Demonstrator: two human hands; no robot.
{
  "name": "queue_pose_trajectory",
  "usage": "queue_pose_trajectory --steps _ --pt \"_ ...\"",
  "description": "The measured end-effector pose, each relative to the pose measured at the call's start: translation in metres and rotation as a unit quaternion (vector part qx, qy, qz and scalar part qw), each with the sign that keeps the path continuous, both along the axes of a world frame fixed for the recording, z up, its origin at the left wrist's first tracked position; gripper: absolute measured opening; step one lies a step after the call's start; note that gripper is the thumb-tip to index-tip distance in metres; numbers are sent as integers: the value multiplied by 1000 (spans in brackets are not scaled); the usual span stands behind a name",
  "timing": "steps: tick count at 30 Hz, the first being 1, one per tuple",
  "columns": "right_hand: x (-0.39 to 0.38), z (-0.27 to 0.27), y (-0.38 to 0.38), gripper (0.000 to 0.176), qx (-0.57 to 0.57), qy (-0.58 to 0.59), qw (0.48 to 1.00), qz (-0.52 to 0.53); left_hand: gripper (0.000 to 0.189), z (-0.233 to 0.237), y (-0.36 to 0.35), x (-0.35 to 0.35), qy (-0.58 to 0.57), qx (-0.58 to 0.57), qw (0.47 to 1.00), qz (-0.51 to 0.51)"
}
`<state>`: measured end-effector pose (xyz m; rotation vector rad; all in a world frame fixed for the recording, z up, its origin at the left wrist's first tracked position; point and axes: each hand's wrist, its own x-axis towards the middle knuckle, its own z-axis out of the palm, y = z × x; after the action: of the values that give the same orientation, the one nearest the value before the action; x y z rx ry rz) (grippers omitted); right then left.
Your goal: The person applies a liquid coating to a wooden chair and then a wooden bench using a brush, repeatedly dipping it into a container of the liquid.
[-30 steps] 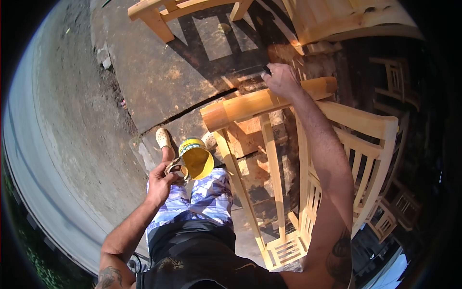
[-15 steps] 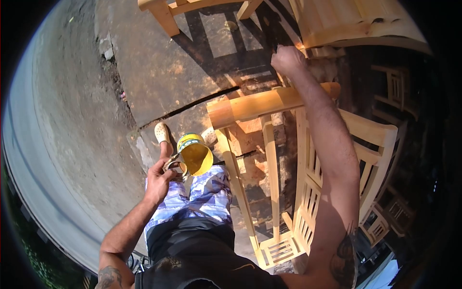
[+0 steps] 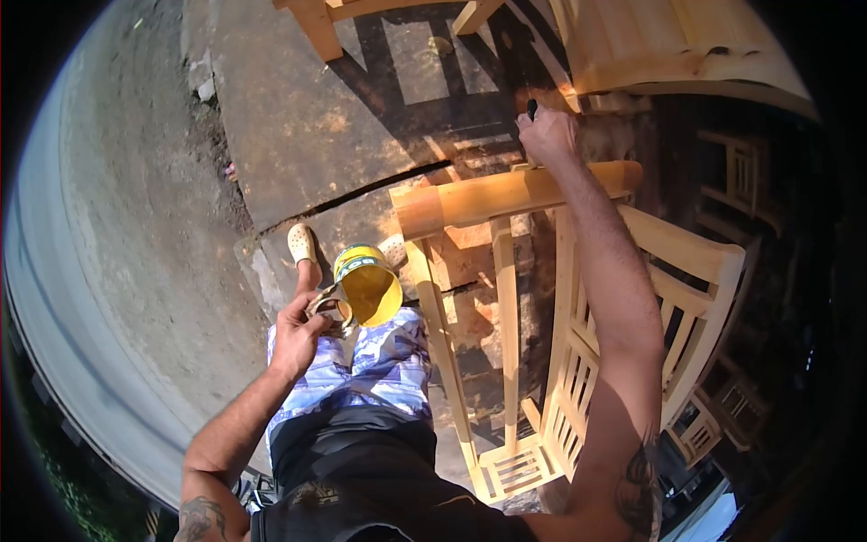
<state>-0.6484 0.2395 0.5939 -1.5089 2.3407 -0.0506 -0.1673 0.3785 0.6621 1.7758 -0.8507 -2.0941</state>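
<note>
My left hand point(image 3: 298, 332) is closed on the handle of a yellow can point(image 3: 366, 280), tilted so that its inside with yellowish-brown liquid shows. Past the chair's top rail, my right hand point(image 3: 549, 135) grips what looks like a paintbrush point(image 3: 532, 108); only its black handle end sticks out, and its bristles are hidden. Under my right forearm lies the thick rounded rail point(image 3: 506, 197) of a light wooden chair, whose slatted parts point(image 3: 519, 470) reach down toward my body.
Another slatted wooden piece point(image 3: 686, 262) stands to the right. A wooden piece with a broad panel point(image 3: 668, 45) is at the top right, and wooden legs point(image 3: 316, 32) stand at the top. A long crack point(image 3: 361, 194) crosses the concrete slab. A road runs along the left.
My right hand has drawn slightly back toward the rail and turned, so the black handle now shows more. My left hand and the can have barely moved.
</note>
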Motion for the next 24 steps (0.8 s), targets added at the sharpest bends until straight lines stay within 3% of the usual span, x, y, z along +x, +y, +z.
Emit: queue_pose_trajectory --steps 4,5,7,10,13,17,20,22,24 --pt "50 40 10 41 16 -155 987 -26 26 -3 0 -2 6 7 1000 -2" --pt "64 34 14 39 11 -118 993 -10 26 -3 0 -2 6 9 1000 -4" --pt "69 34 15 37 -3 -246 969 -32 26 -5 0 0 6 0 1000 -13" --pt "48 20 18 35 -8 -311 942 -123 26 -1 -2 -3 6 2 1000 -12" --pt "24 34 27 36 14 -119 988 -100 26 4 -4 -6 5 8 1000 -9" --pt "24 47 20 34 -72 22 993 86 26 -3 -1 -4 5 -6 1000 -8" --pt "87 58 17 31 64 -42 983 165 25 -4 -1 -5 13 14 1000 -3" --pt "118 49 20 27 62 -81 974 201 25 -2 -2 -6 13 2 1000 -23" --pt "119 56 11 34 35 -181 977 108 26 -3 -2 -6 17 -5 999 -33"
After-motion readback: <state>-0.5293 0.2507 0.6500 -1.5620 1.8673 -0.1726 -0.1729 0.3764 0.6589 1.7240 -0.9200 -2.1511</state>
